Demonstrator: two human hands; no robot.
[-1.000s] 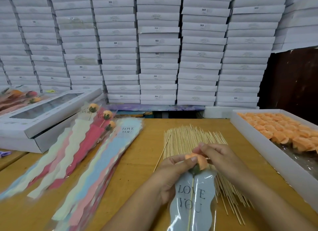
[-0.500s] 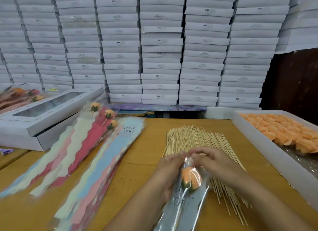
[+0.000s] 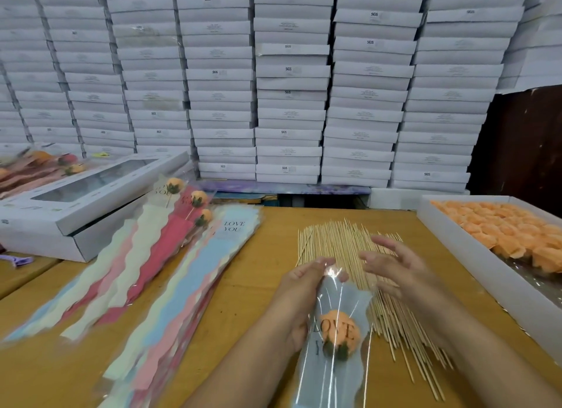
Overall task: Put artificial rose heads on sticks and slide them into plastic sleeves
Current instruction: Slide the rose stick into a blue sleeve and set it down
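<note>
The orange rose head [image 3: 340, 331] sat inside the clear plastic sleeve [image 3: 331, 362], behind the printed "LOVE YOU" lettering, with its green calyx pointing toward us and the sleeve lying over the near edge of the bench [image 3: 267, 286]. Our left hand [image 3: 299, 289] gripped the sleeve along its left side, thumb and fingers pinching the film near the open mouth. Our right hand [image 3: 392, 268] hovered just beside the mouth with fingers spread and relaxed, holding nothing. We judged the assembly very light; the film looked thin, slippery and easily creased, and the petals looked soft enough to crush. We therefore judged the safest hold to be on the sleeve edge or lower shaft, never across the bloom. Whether the stick was fully seated we could not tell. The loose bamboo sticks [image 3: 359, 255] lay fanned on the bench beneath the right hand. The white tray of orange rose heads [image 3: 450, 231] stood to the right, the empty coloured sleeves [image 3: 170, 286] to the left, with three finished roses [image 3: 197, 199] beyond them.
</note>
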